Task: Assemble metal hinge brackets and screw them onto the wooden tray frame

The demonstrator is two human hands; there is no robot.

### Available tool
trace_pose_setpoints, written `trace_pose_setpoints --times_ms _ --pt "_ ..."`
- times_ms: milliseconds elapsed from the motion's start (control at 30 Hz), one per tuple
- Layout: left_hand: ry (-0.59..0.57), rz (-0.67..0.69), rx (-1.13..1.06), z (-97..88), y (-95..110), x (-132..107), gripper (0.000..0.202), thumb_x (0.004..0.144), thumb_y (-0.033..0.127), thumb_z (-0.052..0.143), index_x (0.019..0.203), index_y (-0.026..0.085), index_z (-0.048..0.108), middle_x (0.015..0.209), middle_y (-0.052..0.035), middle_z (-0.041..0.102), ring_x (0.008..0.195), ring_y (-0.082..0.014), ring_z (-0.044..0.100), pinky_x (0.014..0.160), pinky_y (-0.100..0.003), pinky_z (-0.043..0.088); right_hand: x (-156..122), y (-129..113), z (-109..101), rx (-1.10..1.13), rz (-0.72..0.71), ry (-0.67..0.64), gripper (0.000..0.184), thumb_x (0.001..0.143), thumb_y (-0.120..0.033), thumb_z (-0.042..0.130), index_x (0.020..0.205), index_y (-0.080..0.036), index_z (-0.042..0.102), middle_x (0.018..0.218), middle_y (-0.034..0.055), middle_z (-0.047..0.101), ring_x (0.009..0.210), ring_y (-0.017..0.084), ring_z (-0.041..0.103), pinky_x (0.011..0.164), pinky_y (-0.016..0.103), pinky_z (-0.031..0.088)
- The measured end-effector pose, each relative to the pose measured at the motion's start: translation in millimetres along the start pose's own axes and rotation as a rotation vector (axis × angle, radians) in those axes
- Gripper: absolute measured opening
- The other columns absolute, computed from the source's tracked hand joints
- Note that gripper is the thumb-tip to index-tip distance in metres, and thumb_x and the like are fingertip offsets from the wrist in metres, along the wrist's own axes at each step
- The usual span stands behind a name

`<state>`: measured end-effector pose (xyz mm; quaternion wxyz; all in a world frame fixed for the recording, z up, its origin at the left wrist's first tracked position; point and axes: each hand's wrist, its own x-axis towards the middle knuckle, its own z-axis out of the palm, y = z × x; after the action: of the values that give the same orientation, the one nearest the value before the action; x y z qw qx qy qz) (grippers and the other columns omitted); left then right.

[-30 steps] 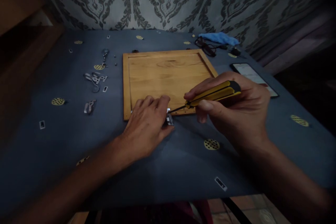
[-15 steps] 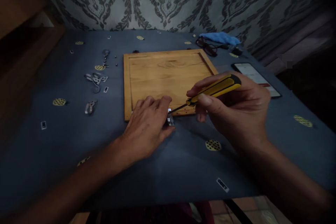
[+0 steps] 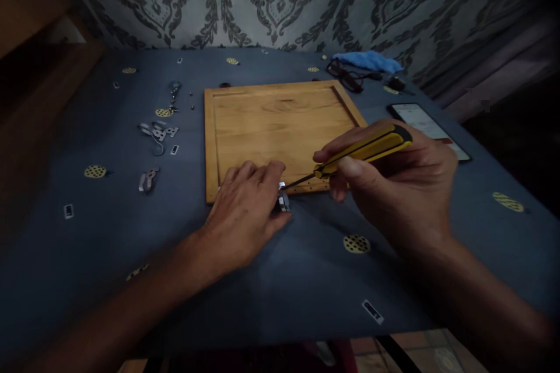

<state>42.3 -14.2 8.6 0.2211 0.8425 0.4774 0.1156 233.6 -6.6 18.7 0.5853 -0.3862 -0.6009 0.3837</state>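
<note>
A framed wooden panel (image 3: 262, 122) lies flat on the table. At its front edge my left hand (image 3: 245, 210) is closed over a shiny metal hinge (image 3: 284, 201), thumb on the near side and fingers resting on the wood. Most of the hinge is hidden beneath that hand. My right hand (image 3: 402, 186) grips a screwdriver (image 3: 367, 151) with a yellow and black handle. Its dark shaft slants down to the left, and the tip meets the hinge beside my left fingers. Whether a screw sits under the tip, I cannot tell. Small dark holes show along the panel's front edge.
Metal hinge parts (image 3: 160, 130), another metal piece (image 3: 149, 179) and small screws (image 3: 175, 93) lie left of the panel. Toward the right are a phone (image 3: 422, 122), eyeglasses (image 3: 347, 76) and a blue cloth (image 3: 370, 60). A patterned wall (image 3: 271, 0) borders the table's back.
My right hand and the screwdriver handle have shifted slightly to the right, while the tip stays at the hinge. The left hand keeps its place on the panel's edge.
</note>
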Motion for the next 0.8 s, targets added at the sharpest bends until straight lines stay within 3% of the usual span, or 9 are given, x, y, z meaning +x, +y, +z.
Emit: trace_pose_setpoints --times_ms 233,367,567,733,800 --pt "0.000 -0.004 0.003 -0.7 0.3 1.0 0.053 0.091 0.022 0.077 0.137 0.018 0.051 0.123 -0.0089 0.071 0.121 -0.0319 0.060 0.104 -0.051 0.050 1.3 0.1 -4.9 0.017 0.058 -0.093 0.017 0.088 -0.038 0.085 0.105 -0.034 0.085 0.095 -0.0001 0.081 0.055 0.012 0.068 0.048 0.028 0.057" --pt "0.006 0.007 0.013 0.8 -1.1 0.6 0.051 0.090 0.023 0.077 0.135 0.018 0.052 0.121 -0.0086 0.071 0.120 -0.0322 0.060 0.103 -0.051 0.050 1.0 -1.3 -2.1 0.026 0.025 -0.117 0.009 0.085 -0.036 0.088 0.091 -0.031 0.083 0.092 -0.0009 0.079 0.047 0.010 0.064 0.041 0.027 0.055" --pt "-0.005 0.004 0.029 -0.1 0.8 0.1 0.047 0.092 0.025 0.077 0.132 0.017 0.054 0.120 -0.0090 0.071 0.119 -0.0326 0.060 0.102 -0.051 0.050 1.2 -2.3 -0.9 0.035 -0.016 -0.137 0.015 0.085 -0.034 0.089 0.086 -0.023 0.077 0.089 -0.0003 0.078 0.046 0.008 0.064 0.039 0.021 0.054" --pt "-0.001 0.009 0.034 0.2 0.4 0.9 0.051 0.091 0.024 0.078 0.135 0.016 0.054 0.121 -0.0100 0.071 0.119 -0.0331 0.060 0.102 -0.051 0.050 0.4 -2.5 -5.7 0.077 0.052 -0.173 0.023 0.090 -0.036 0.083 0.113 -0.030 0.082 0.098 0.0005 0.079 0.056 0.011 0.071 0.047 0.025 0.059" --pt "0.003 0.009 0.034 0.8 0.1 1.3 0.052 0.091 0.024 0.078 0.135 0.016 0.053 0.122 -0.0104 0.071 0.119 -0.0331 0.060 0.102 -0.051 0.050 -0.1 -1.9 -6.2 0.053 0.049 -0.166 0.022 0.091 -0.037 0.083 0.112 -0.032 0.083 0.098 0.0007 0.081 0.056 0.012 0.070 0.045 0.025 0.057"
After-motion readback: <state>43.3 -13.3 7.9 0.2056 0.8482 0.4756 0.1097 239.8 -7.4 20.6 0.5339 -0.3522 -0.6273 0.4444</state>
